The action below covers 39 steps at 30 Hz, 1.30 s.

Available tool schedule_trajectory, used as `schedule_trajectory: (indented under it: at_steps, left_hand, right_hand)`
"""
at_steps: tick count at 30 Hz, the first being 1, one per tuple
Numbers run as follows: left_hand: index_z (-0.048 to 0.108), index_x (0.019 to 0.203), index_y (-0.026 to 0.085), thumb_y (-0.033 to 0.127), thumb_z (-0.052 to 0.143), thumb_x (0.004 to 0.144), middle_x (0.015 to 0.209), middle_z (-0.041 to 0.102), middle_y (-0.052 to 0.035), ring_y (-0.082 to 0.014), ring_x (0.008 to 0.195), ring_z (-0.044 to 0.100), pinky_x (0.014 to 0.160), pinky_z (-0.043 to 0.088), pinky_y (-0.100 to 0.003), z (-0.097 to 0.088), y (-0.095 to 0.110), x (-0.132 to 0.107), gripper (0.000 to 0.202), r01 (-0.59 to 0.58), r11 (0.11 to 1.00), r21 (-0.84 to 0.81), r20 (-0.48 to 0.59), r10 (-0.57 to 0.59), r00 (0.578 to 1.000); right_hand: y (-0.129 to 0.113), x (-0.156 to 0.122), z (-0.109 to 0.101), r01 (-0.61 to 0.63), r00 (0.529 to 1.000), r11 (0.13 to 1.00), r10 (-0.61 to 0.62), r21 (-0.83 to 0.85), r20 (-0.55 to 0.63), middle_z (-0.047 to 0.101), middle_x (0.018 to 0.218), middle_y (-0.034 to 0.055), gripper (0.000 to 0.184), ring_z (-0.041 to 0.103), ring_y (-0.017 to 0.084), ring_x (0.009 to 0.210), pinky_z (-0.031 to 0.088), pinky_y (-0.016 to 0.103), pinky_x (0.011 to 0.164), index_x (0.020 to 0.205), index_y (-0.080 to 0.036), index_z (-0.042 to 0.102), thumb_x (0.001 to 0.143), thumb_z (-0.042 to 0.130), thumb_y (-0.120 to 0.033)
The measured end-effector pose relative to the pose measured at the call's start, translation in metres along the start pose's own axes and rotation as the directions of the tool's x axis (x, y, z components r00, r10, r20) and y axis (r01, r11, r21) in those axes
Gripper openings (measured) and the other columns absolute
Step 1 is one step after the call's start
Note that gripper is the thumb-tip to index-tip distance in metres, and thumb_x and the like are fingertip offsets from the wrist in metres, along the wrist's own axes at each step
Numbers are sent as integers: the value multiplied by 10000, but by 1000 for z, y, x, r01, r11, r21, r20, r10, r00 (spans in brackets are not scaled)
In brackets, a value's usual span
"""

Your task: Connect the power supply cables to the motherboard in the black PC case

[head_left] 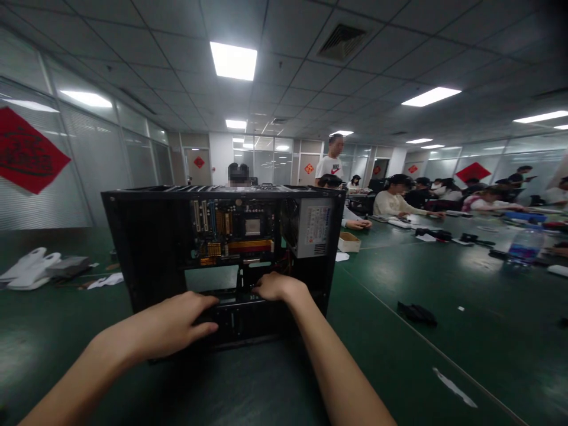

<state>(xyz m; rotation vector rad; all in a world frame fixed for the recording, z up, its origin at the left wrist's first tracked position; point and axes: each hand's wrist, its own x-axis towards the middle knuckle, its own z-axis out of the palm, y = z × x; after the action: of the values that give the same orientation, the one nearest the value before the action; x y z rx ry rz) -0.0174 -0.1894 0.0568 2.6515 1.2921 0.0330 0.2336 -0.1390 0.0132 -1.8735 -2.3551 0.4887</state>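
Observation:
A black computer case (151, 248) stands on the table in front of me with its side open. Inside it are a motherboard (237, 228) and, at the upper right, a silver power supply (314, 231). My left hand (189, 316) lies at the lower drive bay (228, 303), thumb apart from the outstretched fingers. Deeper in, my right hand (277, 287) bends down over the same bay, its fingers curled together. What those fingertips grip, if anything, is hidden.
The green table (381, 361) carries a black cloth-like item (417, 313), a paper strip (455, 387), a small box (349, 241) and a large water bottle (526, 245). At left lie a white bag (31, 269) and a grey box (68, 266). Several people sit or stand beyond.

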Motion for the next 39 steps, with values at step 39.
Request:
schedule_trajectory:
  at_steps: [39]
  left_hand:
    - [612,1294,242,401,739,789,1243,673,-52,-254,1082,652,967,528,-378,-56,38,12,544,-409,826,-389,-304,303,903]
  right_hand:
    - [-22,-66,-51,364,920,724,-182,586,-347,708,984,61,396,619,175,878,463,277,790,1052,-105,691,961,500,-440]
